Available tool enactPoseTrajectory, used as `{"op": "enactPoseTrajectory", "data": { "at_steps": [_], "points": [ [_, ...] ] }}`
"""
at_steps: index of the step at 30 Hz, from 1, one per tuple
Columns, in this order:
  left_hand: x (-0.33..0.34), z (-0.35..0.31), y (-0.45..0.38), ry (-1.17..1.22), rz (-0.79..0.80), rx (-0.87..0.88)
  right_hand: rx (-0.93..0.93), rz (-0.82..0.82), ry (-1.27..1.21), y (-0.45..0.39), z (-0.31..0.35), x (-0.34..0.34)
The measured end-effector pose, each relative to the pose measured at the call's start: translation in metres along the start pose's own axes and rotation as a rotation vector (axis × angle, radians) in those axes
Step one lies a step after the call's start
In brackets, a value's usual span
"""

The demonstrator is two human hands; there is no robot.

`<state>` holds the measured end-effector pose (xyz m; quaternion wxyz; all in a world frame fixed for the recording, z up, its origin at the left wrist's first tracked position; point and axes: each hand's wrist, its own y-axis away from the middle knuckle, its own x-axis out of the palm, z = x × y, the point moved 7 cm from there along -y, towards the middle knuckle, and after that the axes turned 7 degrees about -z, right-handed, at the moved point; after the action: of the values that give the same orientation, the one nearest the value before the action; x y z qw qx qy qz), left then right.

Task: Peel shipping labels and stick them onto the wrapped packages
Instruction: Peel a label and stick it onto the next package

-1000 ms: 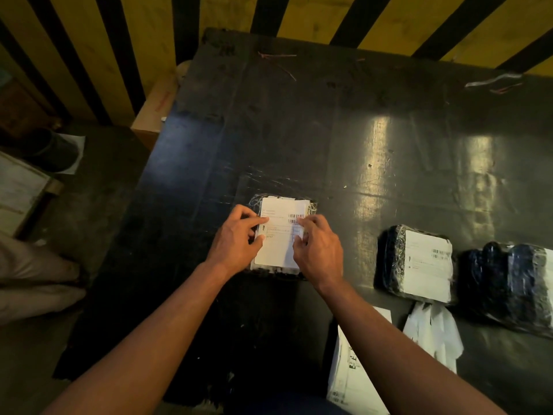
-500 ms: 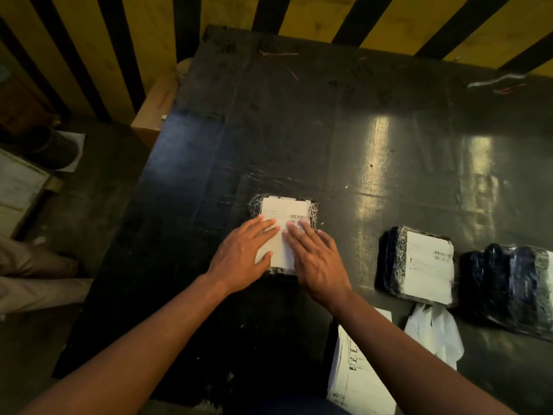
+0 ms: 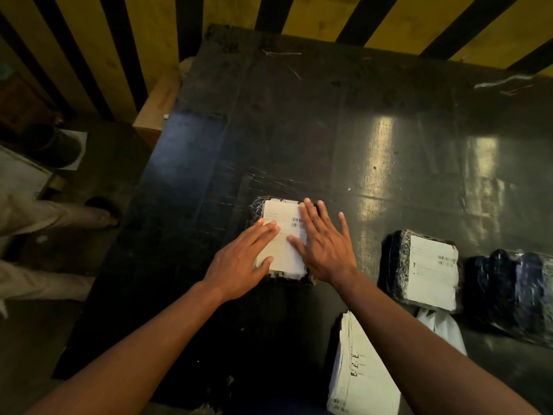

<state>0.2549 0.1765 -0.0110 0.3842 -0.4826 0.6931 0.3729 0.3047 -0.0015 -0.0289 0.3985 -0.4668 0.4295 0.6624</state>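
Both hands have flattened since the earlier frame, the pinching fingers now spread out over the label. At the far left of the frame a bystander's legs (image 3: 45, 235) stand on the floor beside the dark worktop (image 3: 299, 115). At centre, the left hand (image 3: 239, 262) lies palm down, fingers extended and gripping nothing, across the lower left of the shipping label (image 3: 284, 235), which sits on the wrapped package (image 3: 257, 206) in the middle of the frame. The right hand (image 3: 326, 247), likewise flat and open, covers the label's right edge. To do this step well, I judge, the palms should sweep from the label's middle outward so no bubbles or lifted corners remain on the wrinkled wrap. The label's long axis runs from the bottom of the frame toward the top, with its barcode near the upper right corner. Lower right of centre lies a stack of label sheets (image 3: 362, 369); further right sit a labelled package (image 3: 431, 271) and, at the frame's right edge, an unlabelled package (image 3: 517, 292).
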Motion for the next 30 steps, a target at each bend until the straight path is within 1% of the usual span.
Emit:
{"op": "enactPoseTrajectory", "data": {
  "at_steps": [2,3,6,7,10,12,15,17,20,22,25,28,30],
  "points": [
    [-0.001,-0.002,0.001,0.019,0.001,-0.022,0.025,0.000,-0.025,0.003,-0.002,-0.001],
    [0.000,-0.003,0.001,0.028,-0.006,-0.025,0.006,-0.015,-0.031,0.005,0.002,-0.003],
    [0.000,-0.003,0.003,0.042,-0.015,-0.016,-0.159,-0.063,-0.028,0.016,0.027,0.001],
    [0.000,-0.003,0.004,0.046,-0.016,-0.012,-0.183,-0.082,-0.019,0.021,0.031,0.002],
    [0.000,0.000,0.004,0.050,-0.008,-0.005,-0.107,-0.068,-0.001,0.030,0.019,0.006],
    [0.002,0.001,0.003,0.054,-0.004,-0.007,-0.048,-0.092,0.001,0.039,0.005,0.003],
    [0.003,-0.001,0.003,0.061,-0.003,-0.017,-0.020,-0.114,0.006,0.043,-0.007,0.000],
    [0.004,-0.004,0.004,0.076,-0.009,-0.017,-0.065,-0.118,-0.008,0.041,0.001,0.000],
    [0.004,-0.005,0.004,0.086,-0.016,-0.002,-0.223,-0.116,0.001,0.046,0.032,0.008],
    [0.004,-0.002,0.004,0.075,-0.012,0.006,-0.281,-0.107,0.014,0.060,0.045,0.020],
    [0.006,0.003,0.003,0.073,0.003,0.016,-0.258,-0.120,0.038,0.079,0.032,0.025],
    [0.006,0.004,0.003,0.059,0.004,0.020,-0.168,-0.152,0.060,0.092,0.009,0.019],
    [0.006,0.002,0.003,0.057,-0.007,0.014,-0.115,-0.146,0.029,0.097,0.003,0.017]
  ]
}}
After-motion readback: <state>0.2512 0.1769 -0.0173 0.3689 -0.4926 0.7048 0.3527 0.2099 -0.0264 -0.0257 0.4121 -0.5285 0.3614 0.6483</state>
